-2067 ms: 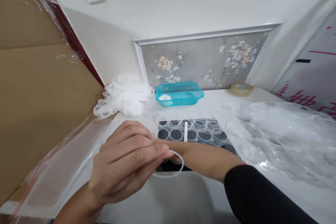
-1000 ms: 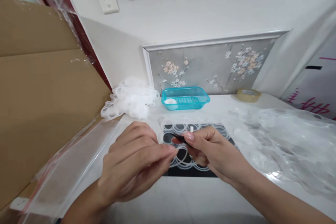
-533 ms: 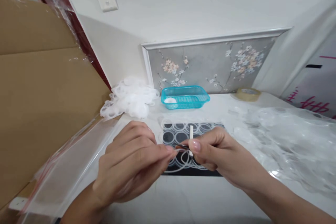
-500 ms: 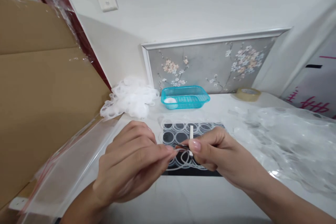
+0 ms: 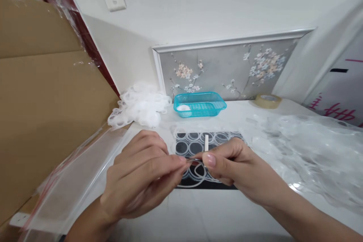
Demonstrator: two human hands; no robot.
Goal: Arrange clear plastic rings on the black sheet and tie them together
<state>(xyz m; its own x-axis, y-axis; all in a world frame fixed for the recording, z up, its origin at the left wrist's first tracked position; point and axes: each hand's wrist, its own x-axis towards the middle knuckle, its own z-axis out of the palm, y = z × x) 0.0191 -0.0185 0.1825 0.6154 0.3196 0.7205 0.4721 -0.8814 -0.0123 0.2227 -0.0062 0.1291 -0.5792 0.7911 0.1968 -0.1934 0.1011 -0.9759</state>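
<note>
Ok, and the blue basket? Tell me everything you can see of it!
The blue basket is see-through and looks like plastic: long, with rounded corners, a rim and mesh-patterned walls. It sits upright on the white table, near the flowery panel, with something round and white inside at its left end. Nobody is touching it.

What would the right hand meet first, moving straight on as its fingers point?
Likely the left hand, at its pinched fingertips; the slim dark tool in the right hand reaches about there, though contact and depth are unclear.
</note>
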